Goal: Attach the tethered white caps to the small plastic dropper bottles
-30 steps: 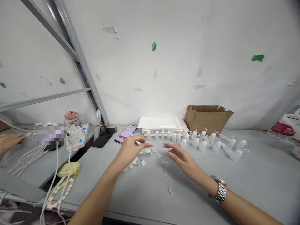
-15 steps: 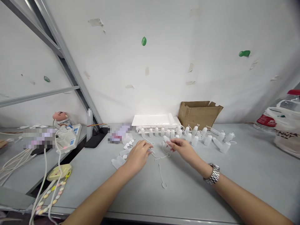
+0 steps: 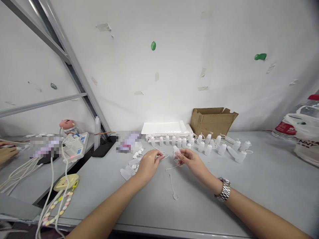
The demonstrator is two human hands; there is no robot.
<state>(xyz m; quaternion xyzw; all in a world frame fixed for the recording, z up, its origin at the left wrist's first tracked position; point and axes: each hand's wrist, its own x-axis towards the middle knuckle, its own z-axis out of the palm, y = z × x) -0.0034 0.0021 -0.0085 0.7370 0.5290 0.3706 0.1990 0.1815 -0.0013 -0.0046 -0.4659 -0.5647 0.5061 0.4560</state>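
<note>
Between the fingers and thumb of my right hand [image 3: 190, 159] is a small translucent white squeeze bottle [image 3: 176, 151], tilted, with a thin cord looping below it. My left hand [image 3: 149, 164] pinches a thin white looped strap [image 3: 166, 156] at its fingertips; its far end is hard to make out. On the table between my forearms lies a loose strap with a ring end [image 3: 175, 196]. Beside my left hand are several loose empty bottles [image 3: 127, 173] and white caps [image 3: 136, 155]. Several small bottles [image 3: 207, 150] stand behind and right of my right hand, some with straps.
A stack of white trays [image 3: 164, 128] and an open cardboard box [image 3: 214, 121] stand against the wall. Left are a phone-like black object [image 3: 104, 149], a power strip [image 3: 76, 147], cables and a yellow case [image 3: 66, 182]. Another person's hand [image 3: 8, 153] shows at far left; a large jug [image 3: 286, 127] stands right.
My left hand's fingers have closed together around the strap. My right hand has turned the bottle slightly more upright. Another person's hand has come into view at far left.
</note>
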